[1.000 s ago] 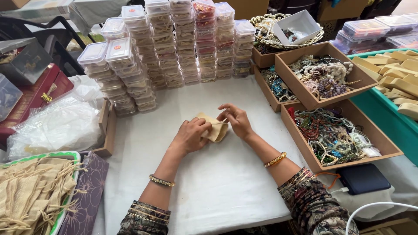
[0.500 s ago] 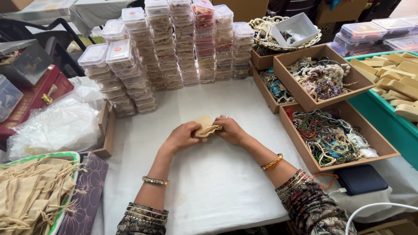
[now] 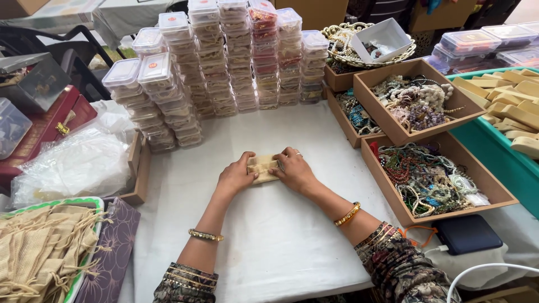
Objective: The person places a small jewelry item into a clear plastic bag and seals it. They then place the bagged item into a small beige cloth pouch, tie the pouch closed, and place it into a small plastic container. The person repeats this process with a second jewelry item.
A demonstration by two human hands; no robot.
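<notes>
White tablecloth (image 3: 269,235), both hands on one small pouch.
Left hand (image 3: 236,177) and right hand (image 3: 295,171) fingers are closed on the beige cloth pouch (image 3: 261,168) lying between them.

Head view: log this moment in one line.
left hand on cloth pouch | right hand on pouch | pouch flat on white table

A jewellery packing stall or small workshop: behind the hands' grip rise stacks of small clear plastic lidded boxes (image 3: 224,62); to its right sit open brown cardboard trays of beaded bracelets (image 3: 432,174); to its lower left lies a heap of beige drawstring cloth pouches (image 3: 39,252).
</notes>
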